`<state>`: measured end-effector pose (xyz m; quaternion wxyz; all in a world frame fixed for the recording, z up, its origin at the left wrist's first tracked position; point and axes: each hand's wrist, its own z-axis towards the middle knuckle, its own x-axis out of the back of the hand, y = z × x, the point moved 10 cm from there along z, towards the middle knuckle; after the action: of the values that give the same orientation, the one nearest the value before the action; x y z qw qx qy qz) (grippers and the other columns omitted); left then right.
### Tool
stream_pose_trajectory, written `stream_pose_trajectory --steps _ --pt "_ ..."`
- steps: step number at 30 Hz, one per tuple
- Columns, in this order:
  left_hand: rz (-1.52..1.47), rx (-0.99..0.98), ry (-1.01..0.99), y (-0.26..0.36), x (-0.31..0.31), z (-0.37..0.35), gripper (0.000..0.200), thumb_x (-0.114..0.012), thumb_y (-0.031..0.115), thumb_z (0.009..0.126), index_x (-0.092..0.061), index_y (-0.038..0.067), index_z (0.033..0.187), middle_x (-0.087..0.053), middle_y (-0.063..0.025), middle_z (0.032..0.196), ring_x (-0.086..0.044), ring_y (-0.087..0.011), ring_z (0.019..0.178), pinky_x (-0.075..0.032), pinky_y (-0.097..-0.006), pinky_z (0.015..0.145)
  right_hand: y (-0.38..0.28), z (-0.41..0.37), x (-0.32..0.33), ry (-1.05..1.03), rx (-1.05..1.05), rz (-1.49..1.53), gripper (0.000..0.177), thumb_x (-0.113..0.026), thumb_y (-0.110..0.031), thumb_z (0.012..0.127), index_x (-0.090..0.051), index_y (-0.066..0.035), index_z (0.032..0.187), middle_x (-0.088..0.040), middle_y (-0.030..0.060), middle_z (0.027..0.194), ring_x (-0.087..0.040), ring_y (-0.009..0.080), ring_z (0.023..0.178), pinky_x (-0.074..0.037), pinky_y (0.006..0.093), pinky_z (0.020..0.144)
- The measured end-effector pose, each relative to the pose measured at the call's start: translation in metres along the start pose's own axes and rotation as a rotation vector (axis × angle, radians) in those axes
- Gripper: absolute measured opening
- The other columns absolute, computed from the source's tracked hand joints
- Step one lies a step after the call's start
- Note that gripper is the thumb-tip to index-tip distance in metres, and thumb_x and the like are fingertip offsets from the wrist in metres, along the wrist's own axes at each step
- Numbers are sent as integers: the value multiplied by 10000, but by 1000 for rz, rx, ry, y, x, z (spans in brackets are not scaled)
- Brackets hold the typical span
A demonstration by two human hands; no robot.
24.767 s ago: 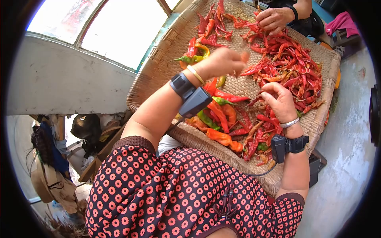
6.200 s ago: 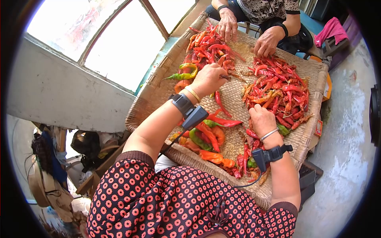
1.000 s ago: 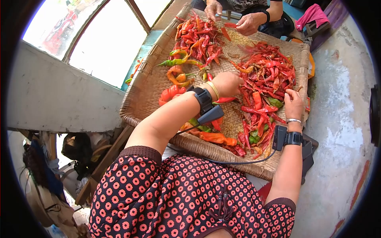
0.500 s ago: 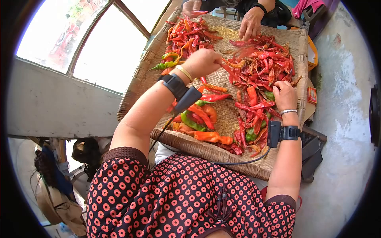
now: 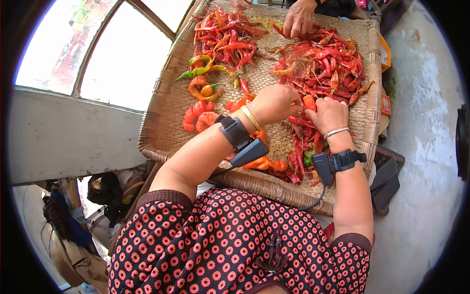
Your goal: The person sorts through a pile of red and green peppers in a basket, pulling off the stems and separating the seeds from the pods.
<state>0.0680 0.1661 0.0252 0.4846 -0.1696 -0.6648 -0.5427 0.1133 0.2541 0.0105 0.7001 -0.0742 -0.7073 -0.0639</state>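
My left hand [image 5: 275, 104] is closed, fingers curled in a pinch over the middle of a woven tray [image 5: 166, 98]; what it holds, if anything, is hidden. Close beside it on the right, my right hand [image 5: 332, 116] has its fingers bent together at the front edge of a heap of dried red chili peppers [image 5: 328, 61]. An orange-red pepper [image 5: 309, 102] shows right at its fingertips, and I cannot tell whether they grip it. Below the hands lie more red chilies [image 5: 296, 159] and a green pepper [image 5: 308, 156]. Fresh orange peppers [image 5: 264, 164] lie under my left forearm.
Another person's hand [image 5: 298, 19] reaches into the heap from the far side; their other hand [image 5: 241, 4] is at the far rim. A second red chili pile [image 5: 227, 36] sits far left, with yellow-green peppers [image 5: 203, 71] nearer. A window [image 5: 117, 54] stands left of the tray.
My left hand has come down and right, away from the upper heap. My right hand has shifted left, so both hands are close together. The view has tilted slightly.
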Motion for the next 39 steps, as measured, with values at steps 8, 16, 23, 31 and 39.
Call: stream_pose_trajectory --steps 8,16,23,31,39 --pt "-305 16 35 -8 -8 -6 208 -638 170 762 -648 37 922 -647 -136 789 -641 -246 735 -500 -336 665 22 -2 25 158 -143 598 225 -678 -264 719 -634 -64 813 -628 98 719 -617 227 644 -463 366 626" --pt "-678 81 -19 1 -7 -1 362 -645 201 831 -563 -6 1117 -658 -93 953 -615 -138 863 -497 -274 760 14 -7 17 62 -152 1366 199 -637 -160 837 -627 -3 959 -645 2 798 -564 50 659 -460 204 576" --pt "-906 180 16 -26 -19 2 249 -618 160 846 -582 17 1047 -630 -18 912 -559 -69 830 -472 -234 751 18 -7 8 111 -191 1499 238 -609 -188 861 -622 10 992 -624 22 779 -573 66 684 -470 214 611" --pt "-938 403 231 -104 46 -7 217 -624 227 837 -578 47 949 -606 -15 780 -594 -105 682 -497 -255 635 -4 -11 5 20 75 607 190 -672 -144 731 -642 -38 886 -612 116 824 -610 255 753 -480 329 682" --pt "447 602 487 -131 152 -54 261 -599 300 729 -660 86 866 -651 -116 839 -625 -280 842 -489 -412 731 -6 -11 -3 -25 106 439 195 -679 -177 703 -623 -61 849 -591 122 852 -581 315 823 -464 402 728"
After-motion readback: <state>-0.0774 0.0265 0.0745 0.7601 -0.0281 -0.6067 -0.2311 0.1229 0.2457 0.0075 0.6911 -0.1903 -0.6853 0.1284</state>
